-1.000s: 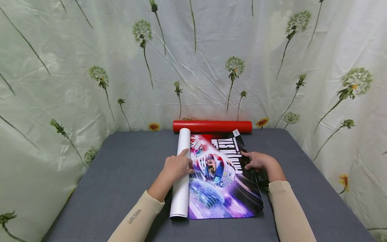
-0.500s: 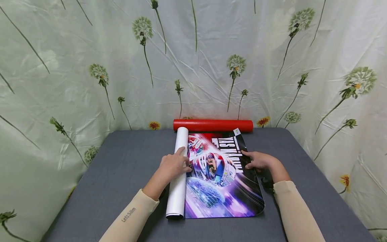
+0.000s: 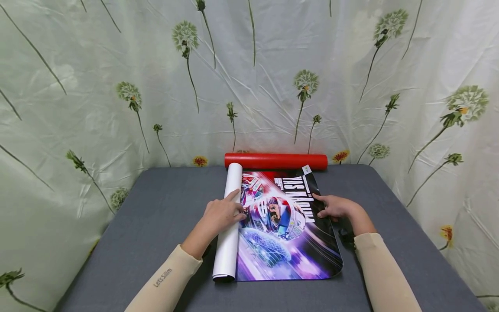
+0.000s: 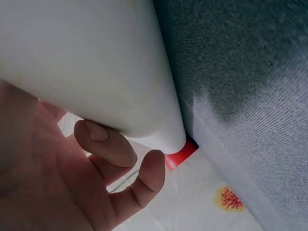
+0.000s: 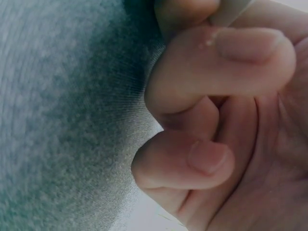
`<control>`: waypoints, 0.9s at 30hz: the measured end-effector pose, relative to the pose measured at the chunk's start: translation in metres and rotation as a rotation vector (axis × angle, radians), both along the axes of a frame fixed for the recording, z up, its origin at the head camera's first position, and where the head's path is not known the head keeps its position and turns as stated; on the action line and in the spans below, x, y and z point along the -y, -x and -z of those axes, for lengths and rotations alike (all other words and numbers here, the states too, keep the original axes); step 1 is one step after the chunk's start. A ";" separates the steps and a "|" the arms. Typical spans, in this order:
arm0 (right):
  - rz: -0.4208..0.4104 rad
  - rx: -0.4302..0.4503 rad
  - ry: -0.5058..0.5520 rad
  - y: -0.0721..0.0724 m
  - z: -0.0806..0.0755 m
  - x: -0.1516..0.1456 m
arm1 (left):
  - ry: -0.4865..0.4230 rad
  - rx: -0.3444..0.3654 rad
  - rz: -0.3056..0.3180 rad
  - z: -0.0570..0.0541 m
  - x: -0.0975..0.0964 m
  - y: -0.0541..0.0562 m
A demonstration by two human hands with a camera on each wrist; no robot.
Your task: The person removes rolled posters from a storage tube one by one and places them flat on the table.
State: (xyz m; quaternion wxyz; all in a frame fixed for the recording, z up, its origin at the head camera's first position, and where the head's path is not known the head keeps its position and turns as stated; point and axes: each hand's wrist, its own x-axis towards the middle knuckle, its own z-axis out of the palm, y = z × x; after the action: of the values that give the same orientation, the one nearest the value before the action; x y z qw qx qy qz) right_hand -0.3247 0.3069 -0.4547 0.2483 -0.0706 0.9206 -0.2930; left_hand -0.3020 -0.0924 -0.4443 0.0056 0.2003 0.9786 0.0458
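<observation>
A glossy poster (image 3: 273, 225) with a racing helmet picture and white lettering lies part unrolled on the grey cloth. Its left side is still a white roll (image 3: 227, 242), which my left hand (image 3: 222, 215) grips from above, index finger reaching over the top. In the left wrist view several curled fingers (image 4: 113, 147) show along the side of the roll (image 4: 96, 62). My right hand (image 3: 337, 207) pinches the poster's right edge, thumb on the printed face. The right wrist view shows curled fingers (image 5: 216, 62) close to the cloth; the poster's edge is mostly hidden there.
A red tube (image 3: 276, 161) lies crosswise at the back of the cloth-covered table (image 3: 163, 208), just behind the poster. Behind it hangs a pale curtain (image 3: 257, 95) printed with dandelions. A dark object (image 3: 347, 237) lies under the right wrist.
My left hand and the white roll have shifted a little to the left, so a wider strip of the printed picture shows. My right hand keeps its place on the right edge.
</observation>
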 end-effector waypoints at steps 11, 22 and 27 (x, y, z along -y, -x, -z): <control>0.022 0.019 -0.022 0.000 -0.004 -0.001 | 0.037 -0.024 0.000 0.001 0.002 0.002; -0.002 0.002 -0.016 -0.001 -0.003 -0.007 | 0.031 0.007 -0.023 -0.001 0.003 0.004; -0.001 0.011 -0.014 -0.001 -0.003 -0.010 | 0.045 -0.005 -0.013 0.000 0.005 0.005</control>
State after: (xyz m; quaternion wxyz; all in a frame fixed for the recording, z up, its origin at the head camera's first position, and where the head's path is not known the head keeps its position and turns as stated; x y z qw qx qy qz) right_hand -0.3237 0.3168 -0.4518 0.2542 -0.0676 0.9211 -0.2871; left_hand -0.3069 -0.0970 -0.4441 0.0075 0.1940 0.9807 0.0235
